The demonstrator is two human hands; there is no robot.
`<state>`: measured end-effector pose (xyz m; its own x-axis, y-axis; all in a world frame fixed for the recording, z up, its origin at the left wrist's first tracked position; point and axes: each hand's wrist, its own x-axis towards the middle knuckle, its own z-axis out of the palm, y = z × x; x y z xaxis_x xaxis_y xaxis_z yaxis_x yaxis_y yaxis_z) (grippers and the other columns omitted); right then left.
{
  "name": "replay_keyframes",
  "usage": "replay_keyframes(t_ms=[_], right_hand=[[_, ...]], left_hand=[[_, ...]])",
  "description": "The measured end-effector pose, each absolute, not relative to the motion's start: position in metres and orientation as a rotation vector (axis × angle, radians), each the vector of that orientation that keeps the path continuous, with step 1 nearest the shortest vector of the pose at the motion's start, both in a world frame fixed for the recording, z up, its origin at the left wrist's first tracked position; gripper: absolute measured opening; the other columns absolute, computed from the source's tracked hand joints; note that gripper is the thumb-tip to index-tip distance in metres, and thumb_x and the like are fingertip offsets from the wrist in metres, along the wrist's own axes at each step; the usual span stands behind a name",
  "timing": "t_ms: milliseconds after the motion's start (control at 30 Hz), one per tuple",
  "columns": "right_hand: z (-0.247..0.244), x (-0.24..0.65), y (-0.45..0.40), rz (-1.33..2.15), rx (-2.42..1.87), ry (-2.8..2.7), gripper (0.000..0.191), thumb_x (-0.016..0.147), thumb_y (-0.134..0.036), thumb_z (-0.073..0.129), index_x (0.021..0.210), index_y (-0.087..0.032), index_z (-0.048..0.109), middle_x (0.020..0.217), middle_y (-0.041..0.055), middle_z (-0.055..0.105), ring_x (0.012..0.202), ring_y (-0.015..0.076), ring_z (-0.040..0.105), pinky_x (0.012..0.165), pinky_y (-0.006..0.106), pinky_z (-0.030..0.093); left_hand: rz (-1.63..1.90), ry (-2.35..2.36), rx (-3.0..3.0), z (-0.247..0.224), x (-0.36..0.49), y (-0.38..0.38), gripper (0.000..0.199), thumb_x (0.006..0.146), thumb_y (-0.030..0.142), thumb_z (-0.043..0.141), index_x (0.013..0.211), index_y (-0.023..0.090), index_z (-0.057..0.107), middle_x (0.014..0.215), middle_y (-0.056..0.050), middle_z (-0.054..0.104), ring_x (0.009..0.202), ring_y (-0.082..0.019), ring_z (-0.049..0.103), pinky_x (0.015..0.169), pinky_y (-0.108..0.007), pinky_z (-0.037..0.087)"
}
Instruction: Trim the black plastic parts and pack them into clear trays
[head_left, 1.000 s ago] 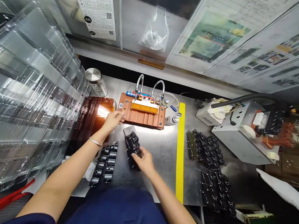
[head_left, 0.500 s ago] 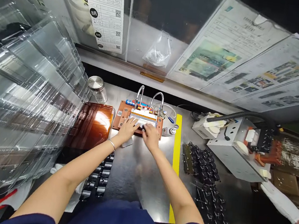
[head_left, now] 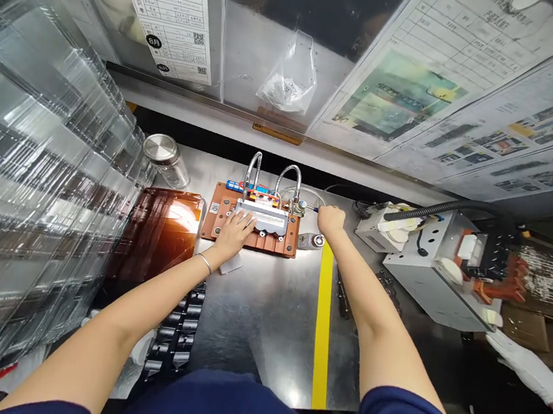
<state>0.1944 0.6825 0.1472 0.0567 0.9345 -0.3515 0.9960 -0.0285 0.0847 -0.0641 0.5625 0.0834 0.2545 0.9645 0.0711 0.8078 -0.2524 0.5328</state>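
Note:
A reddish-brown fixture (head_left: 216, 216) sits on the metal table, with a grey metal block (head_left: 271, 218) across its top. My left hand (head_left: 236, 230) lies on the left end of the block, fingers spread. To the right of the fixture, my right hand (head_left: 330, 220) is closed around the blue-tipped handle (head_left: 312, 208) of a valve on the fixture's right side. Two bent metal hoses (head_left: 290, 170) rise behind the block. A small metal bottle (head_left: 311, 241) stands below my right hand.
Stacked clear trays (head_left: 35, 157) fill the left, beside an amber tray (head_left: 156, 239) and a lidded jar (head_left: 166, 158). Black parts (head_left: 185, 330) lie nearer. Right of the yellow tape (head_left: 322, 333) are a white machine (head_left: 431, 259) and another person's gloved hand (head_left: 515, 357).
My right hand has left the front of the block, moved right and closed on the handle. My left hand remains on the block's left part. The view has shifted slightly.

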Motion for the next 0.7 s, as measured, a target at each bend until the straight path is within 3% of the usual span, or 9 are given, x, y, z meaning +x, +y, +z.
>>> replay_keyframes(t_ms=[133, 233, 333, 433, 500, 600, 700], right_hand=[[0.156, 0.192, 0.671, -0.324, 2.155, 1.933, 0.033, 0.091, -0.033, 0.059, 0.118, -0.013, 0.057, 0.121, 0.0101, 0.058, 0.107, 0.0224, 0.059, 0.091, 0.044, 0.050], [0.152, 0.176, 0.647, -0.456, 2.245, 2.015, 0.031, 0.094, -0.035, 0.052, 0.119, -0.017, 0.058, 0.122, 0.0104, 0.060, 0.109, 0.0220, 0.059, 0.095, 0.044, 0.048], [0.137, 0.149, 0.611, -0.720, 2.281, 2.100, 0.039, 0.093, -0.035, 0.050, 0.127, -0.017, 0.054, 0.109, 0.0117, 0.069, 0.101, 0.0250, 0.064, 0.089, 0.040, 0.050], [0.124, 0.129, 0.567, -0.945, 2.354, 2.165, 0.061, 0.085, -0.033, 0.055, 0.140, -0.012, 0.039, 0.116, 0.0146, 0.067, 0.100, 0.0283, 0.066, 0.084, 0.038, 0.052], [0.123, 0.127, 0.538, -1.061, 2.418, 2.216, 0.066, 0.083, -0.030, 0.054, 0.142, -0.011, 0.033, 0.119, 0.0161, 0.065, 0.097, 0.0262, 0.067, 0.081, 0.037, 0.054], [0.133, 0.138, 0.499, -1.208, 2.469, 2.328, 0.049, 0.080, -0.021, 0.046, 0.128, -0.015, 0.047, 0.116, 0.0133, 0.064, 0.100, 0.0210, 0.064, 0.079, 0.032, 0.054], [0.147, 0.146, 0.471, -1.317, 2.453, 2.434, 0.032, 0.074, -0.014, 0.041, 0.100, -0.018, 0.059, 0.113, 0.0107, 0.063, 0.107, 0.0205, 0.059, 0.085, 0.032, 0.052]], left_hand=[[0.549, 1.767, 1.994, 0.094, -0.069, 0.570, 0.032, 0.091, 0.029, 0.047, 0.118, 0.023, 0.063, 0.133, -0.010, 0.060, 0.127, -0.027, 0.048, 0.111, -0.048, 0.031], [0.554, 2.010, 1.768, 0.096, -0.072, 0.580, 0.044, 0.090, 0.037, 0.048, 0.128, 0.014, 0.054, 0.141, -0.021, 0.049, 0.132, -0.036, 0.041, 0.109, -0.058, 0.027], [0.551, 2.126, 1.608, 0.096, -0.072, 0.584, 0.048, 0.086, 0.040, 0.053, 0.124, 0.010, 0.054, 0.140, -0.027, 0.046, 0.132, -0.042, 0.039, 0.105, -0.063, 0.029], [0.606, 2.118, 1.594, 0.098, -0.071, 0.565, 0.046, 0.079, 0.037, 0.063, 0.116, 0.011, 0.055, 0.129, -0.027, 0.056, 0.125, -0.040, 0.048, 0.101, -0.056, 0.038], [0.689, 2.073, 1.647, 0.103, -0.072, 0.536, 0.045, 0.076, 0.032, 0.067, 0.114, 0.012, 0.053, 0.115, -0.022, 0.064, 0.112, -0.035, 0.059, 0.093, -0.049, 0.047], [0.884, 1.936, 1.812, 0.114, -0.079, 0.478, 0.041, 0.075, 0.023, 0.064, 0.113, 0.015, 0.051, 0.102, -0.014, 0.066, 0.096, -0.027, 0.066, 0.083, -0.043, 0.053], [1.089, 1.750, 2.033, 0.130, -0.090, 0.426, 0.033, 0.073, 0.013, 0.060, 0.105, 0.019, 0.056, 0.097, -0.009, 0.066, 0.099, -0.025, 0.064, 0.090, -0.045, 0.051]])
